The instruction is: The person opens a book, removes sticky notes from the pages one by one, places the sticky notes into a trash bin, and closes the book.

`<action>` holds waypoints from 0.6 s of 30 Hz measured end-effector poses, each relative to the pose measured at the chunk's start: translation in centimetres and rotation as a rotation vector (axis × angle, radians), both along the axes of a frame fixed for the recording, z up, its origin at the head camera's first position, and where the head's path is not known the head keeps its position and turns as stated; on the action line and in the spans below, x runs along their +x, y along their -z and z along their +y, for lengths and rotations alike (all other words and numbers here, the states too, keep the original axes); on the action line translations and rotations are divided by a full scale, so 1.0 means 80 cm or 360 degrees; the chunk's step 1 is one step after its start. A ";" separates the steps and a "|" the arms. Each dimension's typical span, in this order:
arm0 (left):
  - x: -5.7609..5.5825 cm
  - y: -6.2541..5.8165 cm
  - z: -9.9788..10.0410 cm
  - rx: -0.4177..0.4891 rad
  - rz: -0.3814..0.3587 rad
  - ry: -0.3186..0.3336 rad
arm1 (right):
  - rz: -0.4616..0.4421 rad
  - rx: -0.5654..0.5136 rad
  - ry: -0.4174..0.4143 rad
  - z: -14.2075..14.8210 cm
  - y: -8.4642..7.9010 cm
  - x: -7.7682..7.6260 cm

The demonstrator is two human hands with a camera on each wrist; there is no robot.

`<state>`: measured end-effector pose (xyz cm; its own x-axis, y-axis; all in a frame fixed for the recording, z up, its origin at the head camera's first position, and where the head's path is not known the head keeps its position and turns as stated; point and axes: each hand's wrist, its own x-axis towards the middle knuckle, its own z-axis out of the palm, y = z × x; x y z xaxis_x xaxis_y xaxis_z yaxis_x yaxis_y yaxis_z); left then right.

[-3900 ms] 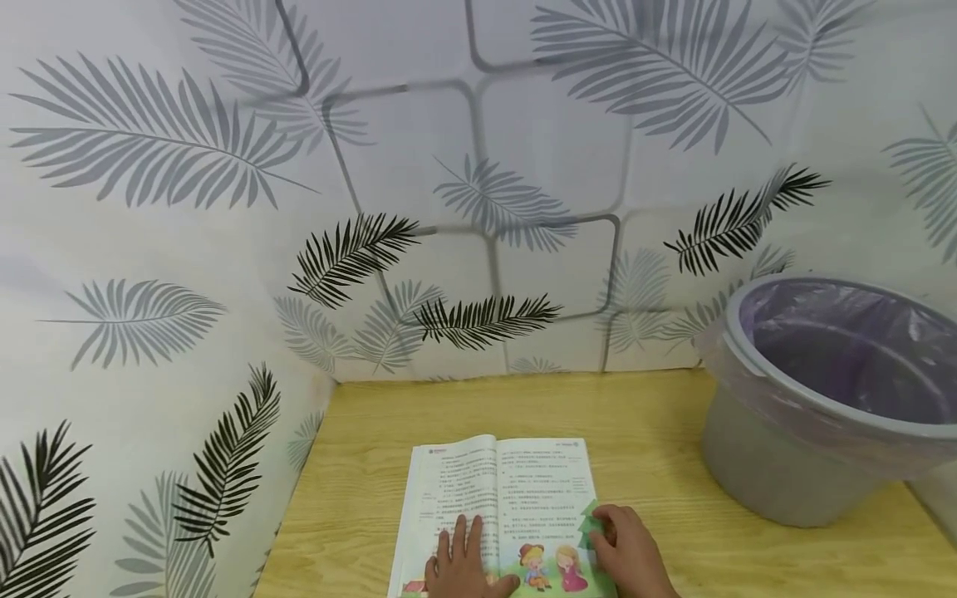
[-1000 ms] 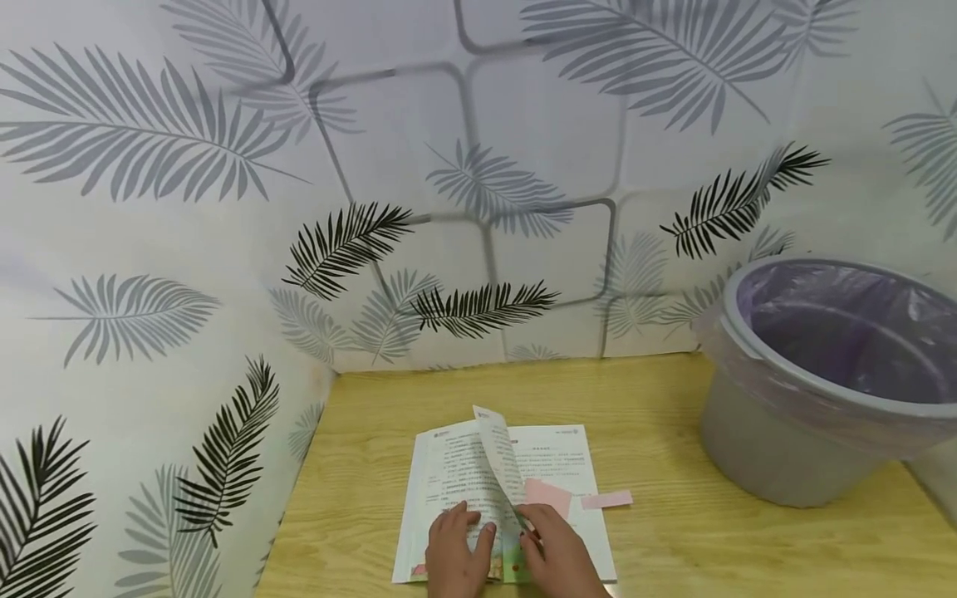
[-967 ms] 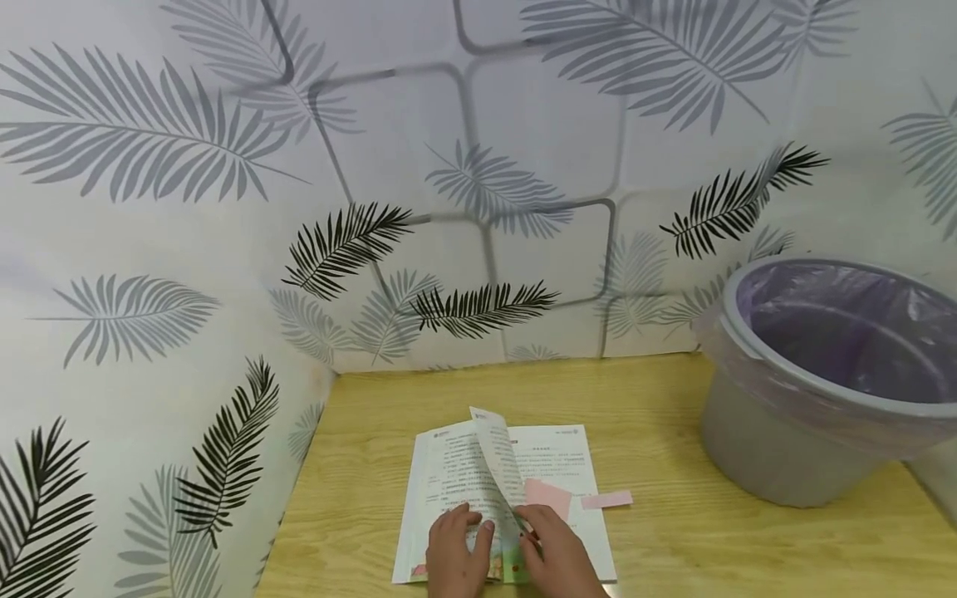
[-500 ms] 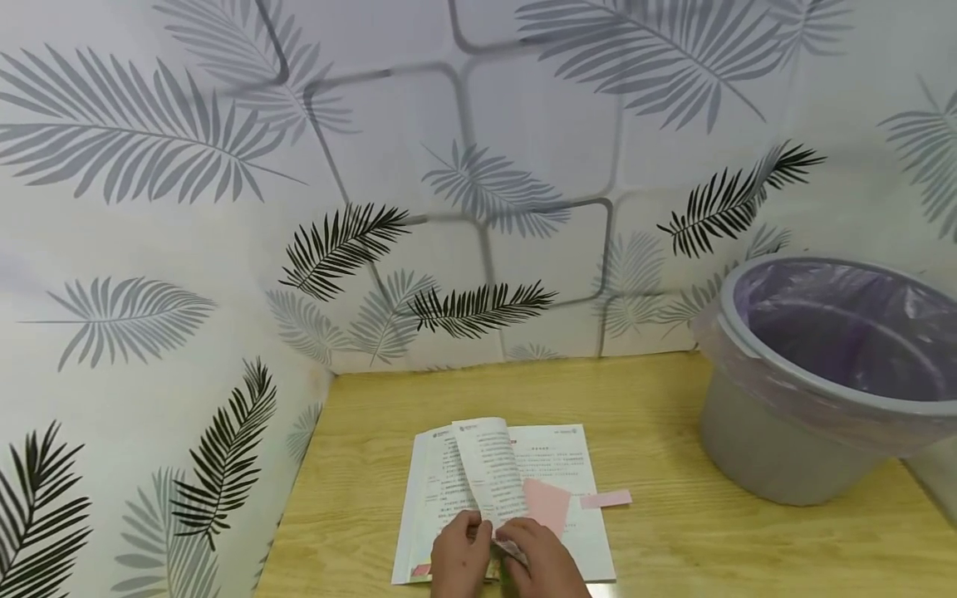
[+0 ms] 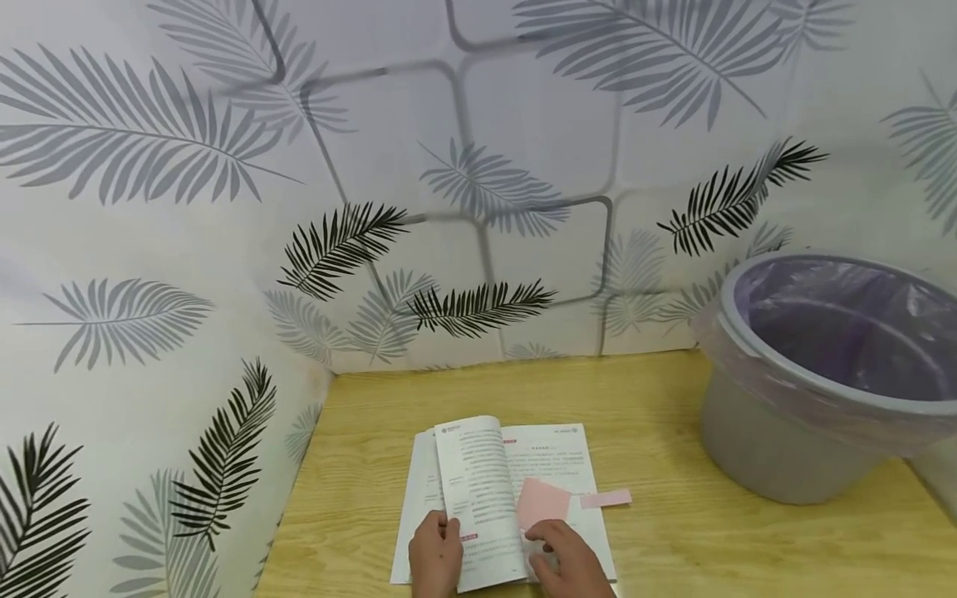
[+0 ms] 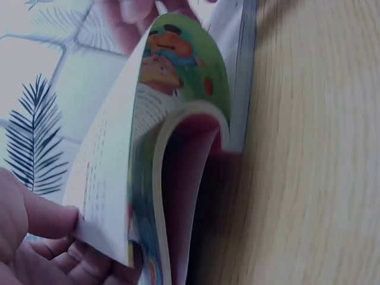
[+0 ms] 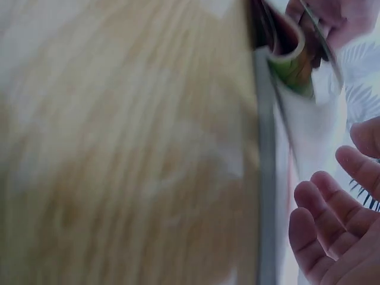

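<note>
An open book with printed text lies on the wooden table. My left hand pinches the outer edge of a turned page between thumb and fingers, over the book's left side. In the left wrist view that page curves up, with a coloured drawing on its underside. My right hand is over the lower right page, fingers loosely bent and holding nothing. Just above its fingertips lies a pink paper square. A pink strip sticks out past the book's right edge.
A grey bin with a purplish plastic liner stands at the right of the table. A leaf-patterned covering hangs behind and along the left side.
The lifted page has swung from right to left. My left hand has shifted left and taken the page's edge; my right hand has let go of it, uncovering more of the pink square.
</note>
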<state>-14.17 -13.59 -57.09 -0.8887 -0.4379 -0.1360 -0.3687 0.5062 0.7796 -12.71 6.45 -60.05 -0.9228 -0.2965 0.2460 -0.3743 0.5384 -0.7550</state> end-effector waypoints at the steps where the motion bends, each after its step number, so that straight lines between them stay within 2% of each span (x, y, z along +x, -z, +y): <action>1: -0.001 0.001 -0.002 0.0001 0.0003 -0.0009 | 0.0029 0.0025 0.0017 0.003 0.003 0.000; 4: -0.003 0.006 -0.010 0.0029 0.0004 -0.0068 | 0.0076 0.0096 0.0096 0.011 0.007 -0.001; 8: -0.004 0.012 -0.020 0.0025 -0.0009 -0.0092 | 0.0007 0.0172 0.0160 0.017 0.009 0.000; 11: -0.005 0.016 -0.022 -0.0066 -0.0009 -0.0019 | -0.0009 0.0177 0.0168 0.018 0.010 0.004; 18: -0.007 0.015 -0.001 -0.0389 -0.0007 0.0219 | 0.0118 0.0096 0.0171 0.020 0.014 0.008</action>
